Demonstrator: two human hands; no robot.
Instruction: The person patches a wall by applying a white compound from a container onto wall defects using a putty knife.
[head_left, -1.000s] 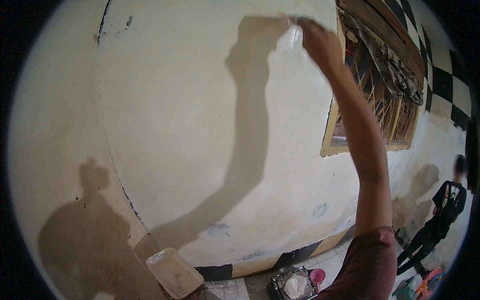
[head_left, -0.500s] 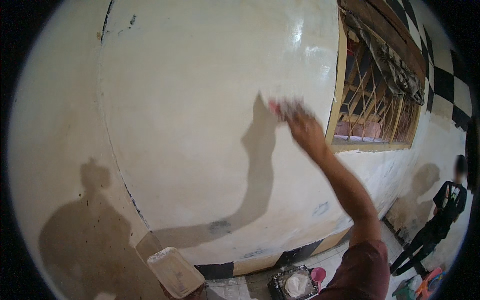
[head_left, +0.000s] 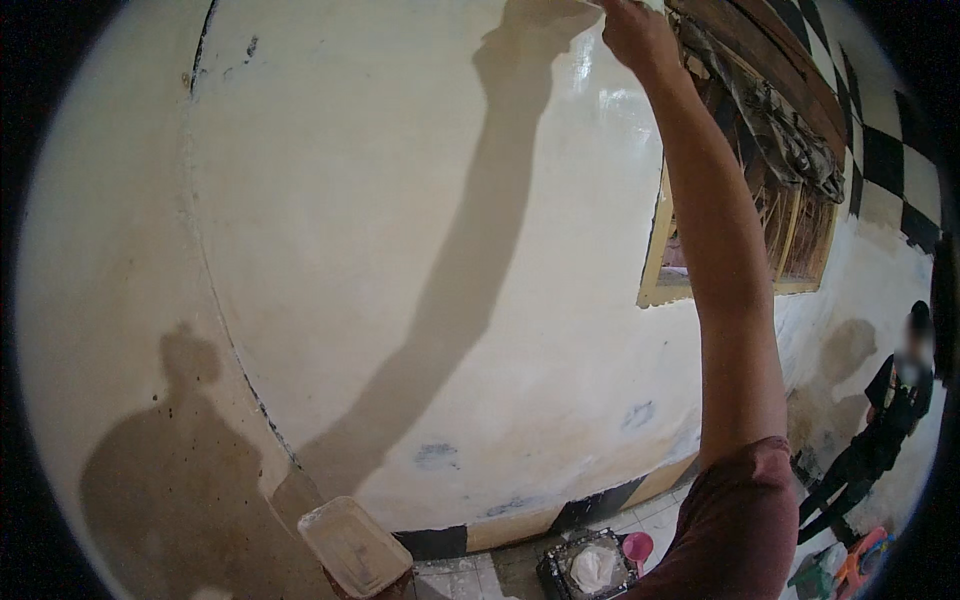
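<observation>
My right hand (head_left: pixel 635 35) is raised to the top edge, fingers closed round a painting tool, mostly cut off and hard to make out, at the pale wall (head_left: pixel 350 220) beside glossy wet-looking streaks. My arm casts a long shadow on the wall. Low on the left, a smeared, pale rectangular tray (head_left: pixel 348 542) is held up in front of the wall by my left hand (head_left: pixel 388 585), which is mostly hidden beneath it.
To the right are a barred window (head_left: pixel 805 240) with draped dark cloth and black-and-white painted checks (head_left: pixel 885 155). A person (head_left: pixel 880 420) stands at far right near colourful plastic things (head_left: pixel 860 565). On the tiled floor are a black container (head_left: pixel 555 575) with white material and a pink dipper (head_left: pixel 637 548).
My right hand swept down to the middle of the wall half a second ago and is now back at the top. The tray has barely moved.
</observation>
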